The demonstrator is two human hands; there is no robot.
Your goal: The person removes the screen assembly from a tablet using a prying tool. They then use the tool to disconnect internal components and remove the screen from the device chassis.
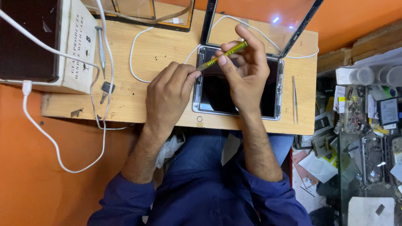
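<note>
Bare board [163,46] left of the tablet [217,90]; tweezers [295,98] and raised glass panel [259,21] crowd the right.

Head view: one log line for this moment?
right hand: holds yellow screwdriver | left hand: steadies tablet edge | tweezers: on board

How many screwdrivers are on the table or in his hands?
2: a yellow screwdriver in the right hand, and a grey screwdriver against the white box.

Under the right hand's fingers [247,46], a screwdriver [222,55] with a translucent yellow-green plastic handle and bright metal tip. Beneath both hands, a tablet [237,86]: brushed silvery metal frame, glossy black inside. At the left hand's fingertips [190,75], matt pale wood of the board [159,50], grain visible. Right of the fingers, thin polished metal tweezers [295,98]. Glossy white plastic cable [138,50].
</note>
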